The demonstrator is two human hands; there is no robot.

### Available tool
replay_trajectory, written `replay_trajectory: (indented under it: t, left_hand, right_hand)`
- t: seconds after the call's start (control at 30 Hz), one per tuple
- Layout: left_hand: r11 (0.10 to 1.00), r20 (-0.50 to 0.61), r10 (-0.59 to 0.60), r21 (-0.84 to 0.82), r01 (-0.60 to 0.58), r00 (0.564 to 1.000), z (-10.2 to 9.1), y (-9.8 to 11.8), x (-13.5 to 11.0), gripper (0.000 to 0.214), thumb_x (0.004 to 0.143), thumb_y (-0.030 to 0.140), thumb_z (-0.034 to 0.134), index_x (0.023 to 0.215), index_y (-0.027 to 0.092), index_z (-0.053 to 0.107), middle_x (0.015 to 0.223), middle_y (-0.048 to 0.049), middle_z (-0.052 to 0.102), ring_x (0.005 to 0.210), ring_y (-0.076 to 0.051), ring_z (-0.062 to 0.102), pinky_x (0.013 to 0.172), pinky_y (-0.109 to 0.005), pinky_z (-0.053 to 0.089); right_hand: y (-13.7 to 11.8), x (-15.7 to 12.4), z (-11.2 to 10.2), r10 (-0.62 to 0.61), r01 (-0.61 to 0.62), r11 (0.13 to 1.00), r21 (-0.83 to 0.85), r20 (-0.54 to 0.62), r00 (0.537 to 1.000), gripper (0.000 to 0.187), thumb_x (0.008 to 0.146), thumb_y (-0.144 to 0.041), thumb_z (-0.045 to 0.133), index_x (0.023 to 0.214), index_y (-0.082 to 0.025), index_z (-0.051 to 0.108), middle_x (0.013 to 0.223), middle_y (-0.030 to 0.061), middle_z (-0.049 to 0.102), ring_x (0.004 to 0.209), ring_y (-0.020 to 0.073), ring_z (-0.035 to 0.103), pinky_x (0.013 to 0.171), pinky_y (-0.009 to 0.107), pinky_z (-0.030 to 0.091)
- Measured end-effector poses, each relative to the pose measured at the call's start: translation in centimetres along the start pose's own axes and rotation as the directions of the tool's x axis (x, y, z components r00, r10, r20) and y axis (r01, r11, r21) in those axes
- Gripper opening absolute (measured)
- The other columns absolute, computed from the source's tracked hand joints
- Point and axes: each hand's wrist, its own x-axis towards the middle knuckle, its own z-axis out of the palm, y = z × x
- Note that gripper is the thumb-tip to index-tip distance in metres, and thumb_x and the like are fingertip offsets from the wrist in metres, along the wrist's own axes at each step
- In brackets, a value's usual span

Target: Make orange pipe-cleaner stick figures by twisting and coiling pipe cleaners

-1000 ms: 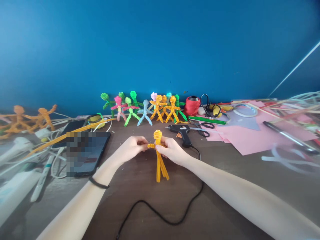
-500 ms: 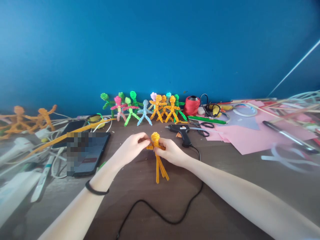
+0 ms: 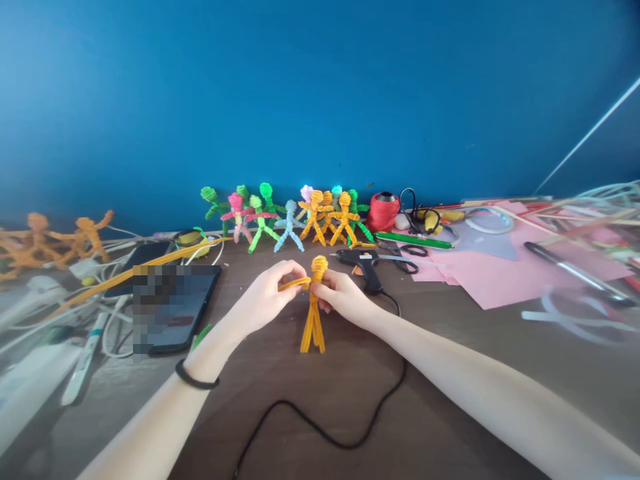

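An orange pipe-cleaner figure (image 3: 319,269) with a coiled round head stands upright between my hands, several loose straight strands hanging below it. My right hand (image 3: 340,293) is closed around its body just under the head. With thumb and fingers pinched, my left hand (image 3: 277,290) holds an orange pipe cleaner (image 3: 295,283) that sticks out sideways from the figure at shoulder height. A black band circles the left wrist. The tips of the right fingers are partly hidden behind the figure.
Finished pipe-cleaner figures (image 3: 287,227) line the blue wall. A black glue gun (image 3: 367,267) lies beyond my right hand, its cord curving toward me. Left are a phone (image 3: 183,310) and orange pipe cleaners (image 3: 135,268); right, pink paper (image 3: 493,280) and a red thread spool (image 3: 383,212).
The figure has shifted slightly right and up, and its hanging strands now swing to the left. My left hand has drawn out a longer sideways strand.
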Motion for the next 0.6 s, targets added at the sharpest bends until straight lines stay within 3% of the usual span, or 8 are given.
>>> replay_trajectory:
  t: [0.2, 0.6]
  left_hand:
    - [0.979, -0.082, 0.073, 0.198, -0.056, 0.994, 0.3, 0.2, -0.2, 0.013, 0.078, 0.033, 0.049, 0.083, 0.022, 0.052, 0.087, 0.0005, 0.053, 0.079, -0.015, 0.054, 0.072, -0.027, 0.042]
    - [0.946, -0.071, 0.121, 0.31, -0.093, 0.99, 0.8, -0.9, -0.1, 0.014, 0.081, 0.016, 0.038, 0.086, 0.022, 0.049, 0.082, 0.0013, 0.049, 0.072, -0.012, 0.053, 0.069, -0.024, 0.042]
  right_hand:
    - [0.0, 0.0, -0.1, -0.011, 0.011, 0.999, 0.041, -0.002, 1.0, 0.012, 0.078, -0.027, 0.047, 0.074, -0.016, 0.046, 0.048, -0.0071, 0.047, 0.038, 0.0044, 0.042, 0.039, 0.017, 0.031]
    - [-0.3, 0.0, -0.2, 0.034, -0.04, 0.971, 0.235, 0.031, 0.999, 0.019, 0.074, -0.032, 0.052, 0.069, -0.015, 0.048, 0.048, -0.0038, 0.054, 0.038, 0.0063, 0.047, 0.038, 0.018, 0.031]
